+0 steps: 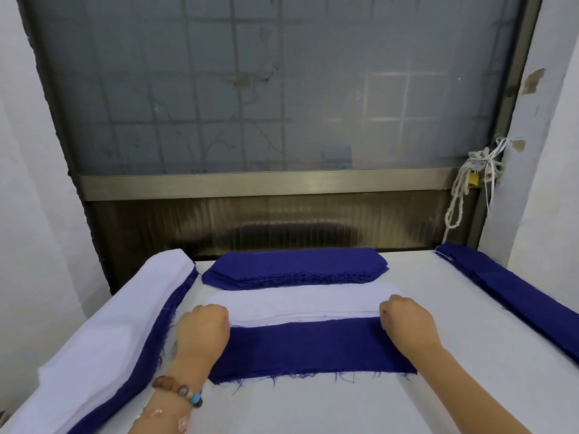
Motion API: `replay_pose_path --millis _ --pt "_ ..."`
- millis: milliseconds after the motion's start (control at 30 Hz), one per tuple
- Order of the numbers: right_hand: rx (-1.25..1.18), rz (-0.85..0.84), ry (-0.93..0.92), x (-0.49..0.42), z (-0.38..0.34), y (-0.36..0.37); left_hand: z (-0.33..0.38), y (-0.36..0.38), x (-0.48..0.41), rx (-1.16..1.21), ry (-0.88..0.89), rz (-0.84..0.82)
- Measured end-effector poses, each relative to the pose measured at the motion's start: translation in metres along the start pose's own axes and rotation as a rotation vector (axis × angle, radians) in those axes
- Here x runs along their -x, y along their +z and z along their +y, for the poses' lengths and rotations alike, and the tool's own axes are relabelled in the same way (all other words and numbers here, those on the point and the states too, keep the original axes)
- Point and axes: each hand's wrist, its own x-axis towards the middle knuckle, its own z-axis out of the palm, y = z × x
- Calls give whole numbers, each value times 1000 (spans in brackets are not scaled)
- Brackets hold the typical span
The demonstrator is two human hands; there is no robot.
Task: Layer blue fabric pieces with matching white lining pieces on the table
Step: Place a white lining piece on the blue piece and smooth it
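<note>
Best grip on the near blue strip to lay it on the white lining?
Pinch the far corners of the blue strip, left hand and right hand coming from its short ends. It lies long, flat, limp; one middle grip would let it sag.

A frosted-glass window (pixel 282 89) stands beyond the far edge of the white-covered surface (pixel 470 324). A square grille shows dimly through the glass. Below its metal crossbar (pixel 250 183) sits a dark ribbed panel (pixel 282 220). White rope (pixel 457 198) and a brass padlock (pixel 473 180) hang at the frame's right side. White walls (pixel 31 183) flank both sides.
</note>
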Motion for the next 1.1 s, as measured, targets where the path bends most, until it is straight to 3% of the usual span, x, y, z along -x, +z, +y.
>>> replay_pose_path --millis 133,300,567,1100 --pt "-253 54 -33 -30 -31 7 37 12 -24 182 96 120" --pt "-460 -11 -209 -62 -83 29 82 40 -52 224 219 33" --pt "-493 -6 -133 -84 -112 59 102 75 -69 344 172 -2" --pt "-463 49 -143 -80 -110 65 100 75 -69 177 226 5"
